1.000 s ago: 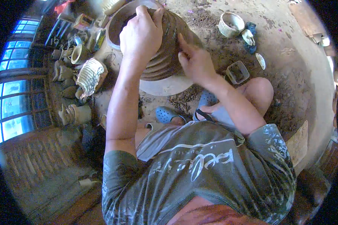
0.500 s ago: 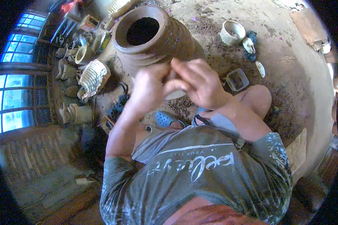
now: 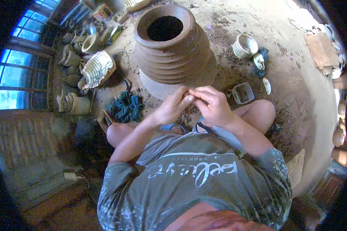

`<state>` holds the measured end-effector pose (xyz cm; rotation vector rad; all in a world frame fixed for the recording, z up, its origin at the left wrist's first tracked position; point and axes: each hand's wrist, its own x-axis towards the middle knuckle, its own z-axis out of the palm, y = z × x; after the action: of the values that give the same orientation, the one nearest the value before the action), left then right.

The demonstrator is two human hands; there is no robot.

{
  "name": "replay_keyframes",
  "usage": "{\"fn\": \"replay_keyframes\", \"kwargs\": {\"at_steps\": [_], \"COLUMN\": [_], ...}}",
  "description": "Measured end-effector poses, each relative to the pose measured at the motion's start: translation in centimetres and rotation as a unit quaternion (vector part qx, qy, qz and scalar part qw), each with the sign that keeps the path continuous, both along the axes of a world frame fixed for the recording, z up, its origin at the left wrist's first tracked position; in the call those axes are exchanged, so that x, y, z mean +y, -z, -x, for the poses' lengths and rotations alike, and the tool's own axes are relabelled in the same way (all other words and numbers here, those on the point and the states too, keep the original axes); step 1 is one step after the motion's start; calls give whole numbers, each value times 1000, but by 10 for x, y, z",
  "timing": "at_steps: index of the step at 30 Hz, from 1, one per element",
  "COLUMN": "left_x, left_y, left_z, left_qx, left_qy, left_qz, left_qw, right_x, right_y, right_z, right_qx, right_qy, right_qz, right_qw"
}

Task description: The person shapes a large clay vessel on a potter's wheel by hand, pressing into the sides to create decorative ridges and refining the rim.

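My left hand (image 3: 172, 106) and my right hand (image 3: 215, 106) meet in front of my lap, fingertips pressed together. Both are closed in a pinch; whatever lies between the fingers is hidden or too small to name. Just beyond them stands a large brown clay pot (image 3: 172, 63) with ridged sides, a thick rounded rim and a dark open mouth. It rests on a pale round base (image 3: 152, 85). Neither hand visibly touches the pot.
To the right are a clear plastic tub (image 3: 243, 93), a pale bowl (image 3: 244, 46) and dark crumbs on the floor. A dark teal cloth (image 3: 125, 107) lies left of my hands. Farther left are a ribbed pale piece (image 3: 98, 70) and several pots along the wall.
My hands have come down and back from in front of the pot toward my lap, staying together. The view has shifted, showing more of the pot and its base.
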<state>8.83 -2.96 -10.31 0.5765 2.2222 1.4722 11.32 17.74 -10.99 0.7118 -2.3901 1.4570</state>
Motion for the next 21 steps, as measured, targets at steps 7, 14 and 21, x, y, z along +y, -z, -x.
{"fn": "replay_keyframes", "kwargs": {"at_steps": [7,14,21], "left_x": [4,7,25], "left_y": [-23,-71,-117], "left_z": [3,42,136], "left_qx": [-169,357,452], "left_qy": [8,-194,-133], "left_qz": [-99,-35,128], "left_qw": [981,913,873], "right_x": [9,10,-14], "right_y": [-20,-43,-39], "right_z": [5,43,79], "right_qx": [158,87,87], "right_qy": [7,186,175], "right_qz": [-71,59,5], "right_qw": [985,977,981]}}
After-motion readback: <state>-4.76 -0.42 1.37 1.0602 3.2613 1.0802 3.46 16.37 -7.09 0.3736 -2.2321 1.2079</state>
